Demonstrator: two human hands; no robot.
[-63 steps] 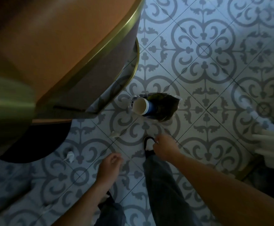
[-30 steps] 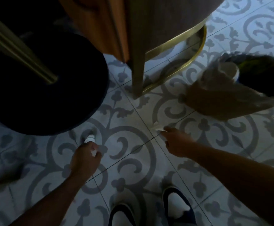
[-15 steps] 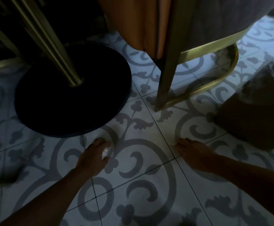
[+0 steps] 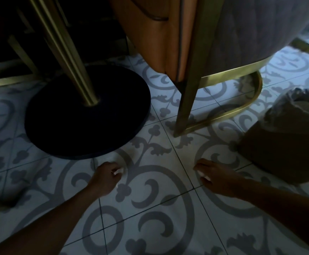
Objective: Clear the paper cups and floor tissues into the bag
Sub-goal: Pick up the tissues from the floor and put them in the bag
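Both hands are down at the patterned tile floor. My left hand (image 4: pixel 105 178) is closed around a small white tissue (image 4: pixel 118 171), of which only a scrap shows between the fingers. My right hand (image 4: pixel 218 176) is closed over another white tissue (image 4: pixel 203 175), with bits of white showing under the fingers. The bag (image 4: pixel 286 137) lies on the floor at the right, its translucent plastic mouth open toward me, about a hand's width from my right hand. A paper cup (image 4: pixel 304 110) shows dimly inside the bag's mouth.
A round black table base (image 4: pixel 87 115) with a brass pole (image 4: pixel 63 48) stands just beyond my left hand. A chair with a brass frame leg (image 4: pixel 186 100) and orange upholstery stands between the hands, further back. The scene is dim.
The view has dropped closer to the floor. Both hands reached the tissues and closed on them; the loose tissues seen on the tiles earlier are now inside the fingers.
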